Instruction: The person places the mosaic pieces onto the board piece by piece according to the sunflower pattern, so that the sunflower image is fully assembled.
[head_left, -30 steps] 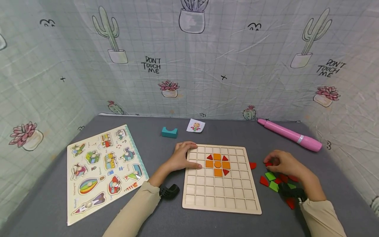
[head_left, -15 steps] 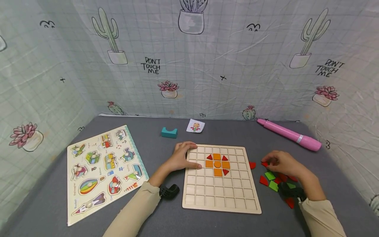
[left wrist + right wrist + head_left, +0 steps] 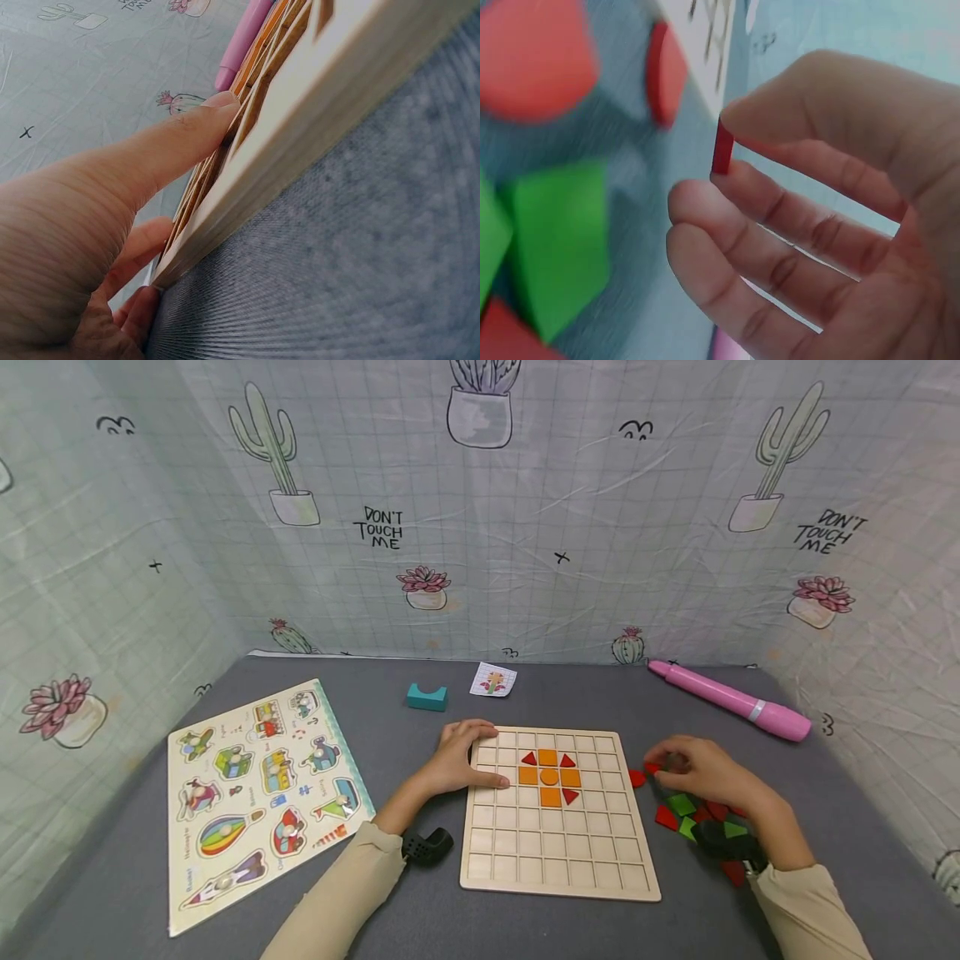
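Observation:
A square wooden grid board [image 3: 555, 852] lies flat, bearing orange squares around an orange disc [image 3: 549, 777] and three red triangles. My left hand [image 3: 453, 760] rests at its far left corner; in the left wrist view the straight thumb [image 3: 172, 146] lies on the board's top and the other fingers are along the edge. Beyond the board's right edge, my right hand [image 3: 701, 768] pinches a thin red tile [image 3: 721, 146] between thumb and fingertip, seen edge-on. Green tiles [image 3: 682, 804] and red tiles [image 3: 666, 817] lie loose below that hand, partly hidden by it.
A rounded red tile [image 3: 637, 778] lies against the board's right edge. At the back are a teal block [image 3: 427, 697], a small printed card [image 3: 493, 680] and a pink pen-shaped thing [image 3: 727, 697]. A picture puzzle board [image 3: 262, 802] lies at left.
My right hand has moved left toward the board with the red tile pinched in it. My left hand has stayed at the board's corner.

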`<action>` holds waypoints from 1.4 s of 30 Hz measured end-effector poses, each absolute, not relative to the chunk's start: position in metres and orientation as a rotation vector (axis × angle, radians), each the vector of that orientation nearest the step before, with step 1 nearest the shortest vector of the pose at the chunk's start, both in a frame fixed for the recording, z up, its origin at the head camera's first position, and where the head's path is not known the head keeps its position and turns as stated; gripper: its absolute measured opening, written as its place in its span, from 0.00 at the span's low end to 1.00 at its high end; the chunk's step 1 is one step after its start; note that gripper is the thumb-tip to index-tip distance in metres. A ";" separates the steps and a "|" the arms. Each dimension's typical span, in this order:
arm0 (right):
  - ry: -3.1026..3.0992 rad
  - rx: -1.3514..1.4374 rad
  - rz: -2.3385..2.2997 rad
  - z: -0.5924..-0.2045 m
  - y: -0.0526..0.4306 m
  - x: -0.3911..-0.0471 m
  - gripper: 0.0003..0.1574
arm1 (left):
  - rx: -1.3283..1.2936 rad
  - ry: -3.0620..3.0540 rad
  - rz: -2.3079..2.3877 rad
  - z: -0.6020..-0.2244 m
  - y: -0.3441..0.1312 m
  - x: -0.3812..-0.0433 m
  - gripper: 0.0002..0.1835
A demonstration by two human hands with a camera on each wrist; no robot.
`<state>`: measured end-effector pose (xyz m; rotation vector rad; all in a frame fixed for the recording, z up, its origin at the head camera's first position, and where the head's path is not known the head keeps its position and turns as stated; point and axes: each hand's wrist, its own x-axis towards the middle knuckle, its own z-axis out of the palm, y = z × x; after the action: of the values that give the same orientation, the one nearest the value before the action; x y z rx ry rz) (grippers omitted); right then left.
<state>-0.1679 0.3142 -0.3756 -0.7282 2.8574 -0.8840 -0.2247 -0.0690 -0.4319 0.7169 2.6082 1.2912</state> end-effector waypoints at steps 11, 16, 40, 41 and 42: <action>2.786 -0.876 -0.952 -0.365 0.268 -0.161 0.12 | 0.724 2.606 1.301 -0.432 -0.070 -0.225 0.41; 2.730 -0.965 -0.951 -0.367 0.245 -0.162 0.13 | 0.737 2.616 1.305 -0.432 -0.072 -0.226 0.41; 2.746 -0.974 -0.859 -0.383 0.170 -0.158 0.08 | 0.757 2.628 1.293 -0.434 -0.070 -0.222 0.40; 2.751 -0.960 -0.848 -0.383 0.168 -0.158 0.08 | 0.762 2.628 1.293 -0.433 -0.070 -0.222 0.40; 2.757 -0.950 -0.832 -0.383 0.166 -0.158 0.08 | 0.767 2.625 1.295 -0.433 -0.070 -0.221 0.40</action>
<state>-0.1577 0.1659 -0.3828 -0.9498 2.7567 -0.8319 -0.2215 -0.0702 -0.4330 0.7673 2.6251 1.2949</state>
